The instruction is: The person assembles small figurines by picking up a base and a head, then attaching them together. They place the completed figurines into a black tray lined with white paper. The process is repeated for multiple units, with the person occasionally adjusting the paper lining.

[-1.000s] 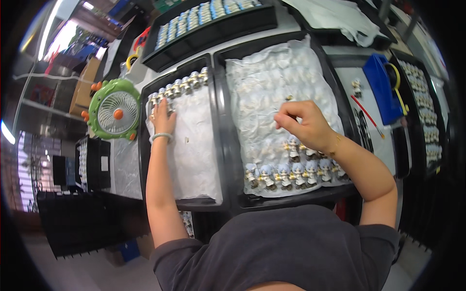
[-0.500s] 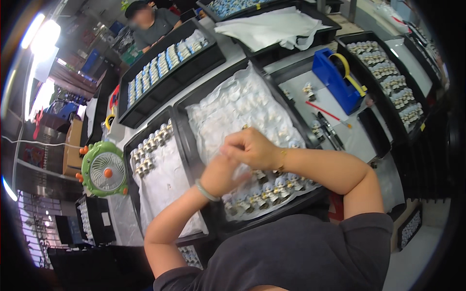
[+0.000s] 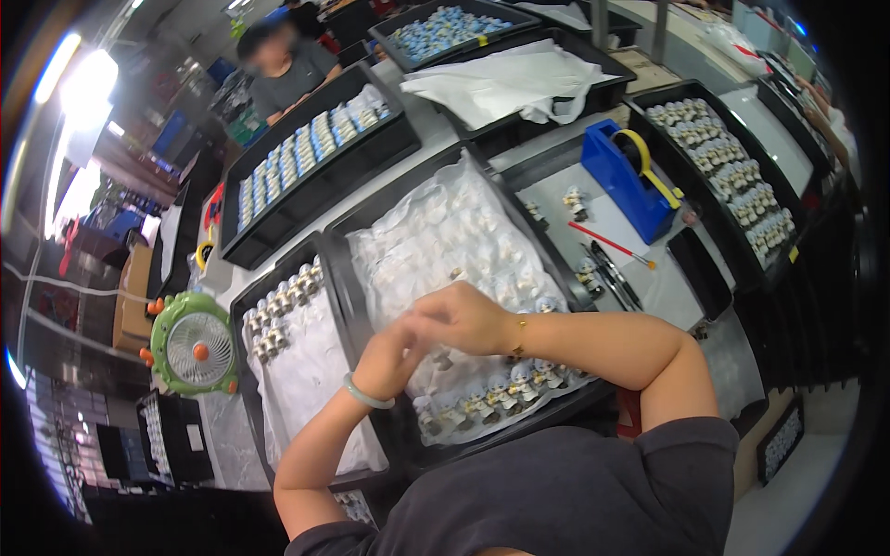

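Observation:
My left hand (image 3: 384, 360), with a pale bangle at the wrist, meets my right hand (image 3: 471, 320) over the left edge of the larger black tray (image 3: 336, 232). The fingers of both are bent together at the tips; whatever they pinch is hidden. Below my right hand, a row of small figurines (image 3: 501, 394) in white and pale blue stands on the tray's white lining. More figurines lie under a thin translucent sheet (image 3: 436, 232) in the same tray. Nearest my left hand, a narrower black tray (image 3: 348, 324) carries two short rows of figurines (image 3: 271, 338) on white lining.
A green fan (image 3: 197, 343) stands at the left. To the right are a blue tape dispenser (image 3: 640, 190), a red-handled brush (image 3: 607, 243), dark slim tools (image 3: 612, 278) and a black flat case (image 3: 700, 273). Filled trays (image 3: 324, 176) stand farther back, with another person (image 3: 287, 79) behind.
My left hand's fingers, blurred and stretched rightward before, are now drawn in against my right hand. Both hands sit a little lower and farther left in the view, which has shifted slightly.

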`<act>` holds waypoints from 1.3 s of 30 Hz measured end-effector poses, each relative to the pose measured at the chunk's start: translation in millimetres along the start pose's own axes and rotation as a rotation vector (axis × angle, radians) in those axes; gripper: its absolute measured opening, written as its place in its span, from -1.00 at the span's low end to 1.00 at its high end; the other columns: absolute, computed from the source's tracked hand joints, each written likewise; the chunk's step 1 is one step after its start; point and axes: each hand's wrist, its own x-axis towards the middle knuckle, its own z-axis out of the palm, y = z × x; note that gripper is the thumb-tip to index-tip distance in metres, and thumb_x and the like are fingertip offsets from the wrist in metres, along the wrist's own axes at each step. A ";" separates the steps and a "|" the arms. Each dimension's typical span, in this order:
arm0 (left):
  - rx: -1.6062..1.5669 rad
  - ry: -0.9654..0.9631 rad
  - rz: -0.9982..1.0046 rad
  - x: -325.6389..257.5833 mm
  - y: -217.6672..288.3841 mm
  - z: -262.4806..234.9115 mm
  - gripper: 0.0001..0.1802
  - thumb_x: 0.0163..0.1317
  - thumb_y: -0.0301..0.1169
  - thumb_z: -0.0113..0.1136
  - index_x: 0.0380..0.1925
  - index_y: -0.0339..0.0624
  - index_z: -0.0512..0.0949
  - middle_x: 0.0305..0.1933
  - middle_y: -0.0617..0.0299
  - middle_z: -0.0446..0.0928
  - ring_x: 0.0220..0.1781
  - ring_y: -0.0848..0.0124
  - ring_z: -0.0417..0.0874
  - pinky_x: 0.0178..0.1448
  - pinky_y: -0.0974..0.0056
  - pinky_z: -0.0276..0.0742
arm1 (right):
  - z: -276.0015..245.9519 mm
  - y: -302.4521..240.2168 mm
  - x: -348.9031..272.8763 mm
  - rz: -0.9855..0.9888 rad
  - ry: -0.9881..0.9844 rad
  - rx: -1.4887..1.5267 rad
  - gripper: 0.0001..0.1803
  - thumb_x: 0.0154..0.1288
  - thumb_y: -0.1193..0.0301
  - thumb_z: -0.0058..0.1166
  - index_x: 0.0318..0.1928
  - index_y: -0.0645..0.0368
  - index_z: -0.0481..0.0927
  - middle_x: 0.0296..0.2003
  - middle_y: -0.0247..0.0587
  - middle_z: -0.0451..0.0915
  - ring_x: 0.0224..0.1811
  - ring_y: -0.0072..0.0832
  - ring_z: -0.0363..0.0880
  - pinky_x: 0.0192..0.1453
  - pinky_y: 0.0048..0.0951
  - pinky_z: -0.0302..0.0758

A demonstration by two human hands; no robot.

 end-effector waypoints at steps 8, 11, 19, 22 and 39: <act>-1.592 0.250 -0.188 -64.7 -9.1 -18.7 -0.44 0.16 -0.26 -0.09 0.17 -0.02 0.07 -0.03 0.04 0.33 -0.24 0.21 0.44 -0.28 0.25 0.40 | -1.6 -3.6 -0.7 0.097 -0.091 0.009 -0.74 0.20 0.40 -0.04 -0.57 0.28 0.50 -0.64 -0.33 0.47 -0.58 -0.70 0.33 -0.46 -0.61 0.29; -1.532 0.225 0.006 -72.6 3.5 -22.4 -0.29 -0.04 -0.40 0.07 0.17 0.14 0.07 0.12 0.05 0.21 -0.25 0.26 0.37 -0.25 0.30 0.29 | 0.1 3.0 -2.4 0.125 -0.081 -0.081 -0.73 0.19 0.38 -0.04 -0.57 0.30 0.48 -0.70 -0.28 0.39 -0.61 -0.69 0.26 -0.51 -0.55 0.23; -1.292 0.096 0.163 -78.5 16.1 -32.2 -0.07 -0.21 -0.70 0.08 0.14 0.22 -0.11 0.24 0.02 0.08 0.08 0.15 0.40 0.03 0.19 0.37 | -4.5 -3.3 -1.3 0.266 -0.091 -0.028 -0.73 0.22 0.36 -0.03 -0.56 0.26 0.50 -0.67 -0.42 0.41 -0.59 -0.72 0.24 -0.48 -0.61 0.20; -1.210 0.109 0.186 -77.7 16.3 -31.2 -0.13 -0.23 -0.70 0.06 0.10 0.15 -0.07 0.23 0.00 0.09 0.07 0.16 0.40 0.02 0.19 0.37 | -2.1 -5.3 -0.6 0.264 -0.103 -0.051 -0.72 0.22 0.35 -0.03 -0.56 0.26 0.50 -0.67 -0.41 0.41 -0.60 -0.71 0.24 -0.48 -0.61 0.20; 0.177 0.532 0.317 -77.7 12.7 -25.0 -0.10 -0.42 -0.58 0.29 0.07 -0.08 0.13 -0.14 -0.04 0.34 -0.18 0.16 0.41 -0.12 0.20 0.36 | -2.4 -4.3 -0.3 0.271 -0.133 -0.067 -0.73 0.21 0.36 -0.03 -0.56 0.26 0.50 -0.71 -0.42 0.35 -0.62 -0.72 0.21 -0.50 -0.61 0.18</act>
